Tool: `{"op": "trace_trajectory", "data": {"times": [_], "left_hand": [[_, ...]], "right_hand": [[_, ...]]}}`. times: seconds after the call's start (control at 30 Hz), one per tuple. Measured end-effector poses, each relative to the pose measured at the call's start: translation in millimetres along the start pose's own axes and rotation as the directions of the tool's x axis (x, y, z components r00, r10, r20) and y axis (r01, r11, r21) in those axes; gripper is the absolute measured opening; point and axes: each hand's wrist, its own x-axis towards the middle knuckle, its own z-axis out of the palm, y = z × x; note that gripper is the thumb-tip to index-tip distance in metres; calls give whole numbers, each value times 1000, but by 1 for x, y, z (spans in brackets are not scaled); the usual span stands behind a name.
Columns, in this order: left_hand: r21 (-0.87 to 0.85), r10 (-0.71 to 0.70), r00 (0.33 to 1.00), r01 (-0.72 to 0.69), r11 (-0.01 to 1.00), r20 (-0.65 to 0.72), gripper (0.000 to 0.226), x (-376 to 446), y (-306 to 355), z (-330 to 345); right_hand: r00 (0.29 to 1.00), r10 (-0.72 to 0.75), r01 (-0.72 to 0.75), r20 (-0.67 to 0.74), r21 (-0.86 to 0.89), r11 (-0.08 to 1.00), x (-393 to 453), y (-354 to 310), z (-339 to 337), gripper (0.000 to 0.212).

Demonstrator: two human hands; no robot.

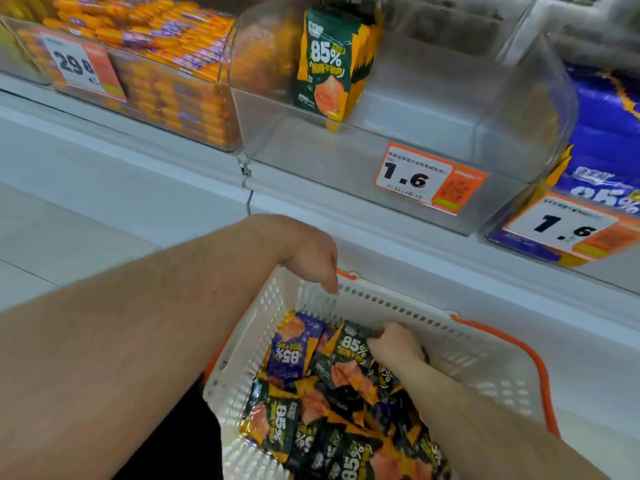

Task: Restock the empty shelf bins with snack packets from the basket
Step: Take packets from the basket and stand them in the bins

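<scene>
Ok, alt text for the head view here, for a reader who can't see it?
A person's right hand reaches into a white basket of snack packets and grips a dark green packet, while the left hand rests on the basket's rim. On the shelf above, a clear bin holds a few green packets upright.

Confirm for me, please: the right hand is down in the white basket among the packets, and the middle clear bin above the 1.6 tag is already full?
Not quite. The head view shows the middle clear bin nearly empty, with only a few green packets standing upright. The right hand is indeed in the white basket.
</scene>
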Motion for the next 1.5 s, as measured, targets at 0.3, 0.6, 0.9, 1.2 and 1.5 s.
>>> {"op": "trace_trajectory", "data": {"times": [0.3,0.6,0.9,1.2,1.5], "left_hand": [[-30,10,1000,-11,999,-28,53,8,6,-7],[-72,26,996,-32,997,-84,58,-6,-6,-13],[-374,61,959,-167,912,-278,48,-22,-25,-22],[-692,22,815,-505,515,-579,8,-44,-29,-42],[-593,-598,380,-779,205,-706,17,-59,-35,-69]], "right_hand": [[997,83,-83,3,77,994,0,-6,11,10],[956,-291,290,29,27,957,-42,-51,-70,12],[888,-444,446,-121,464,765,-100,-96,-176,20],[861,-479,435,-170,734,521,-120,-118,-212,17],[913,-387,280,-128,887,366,-134,-168,-277,16]]}}
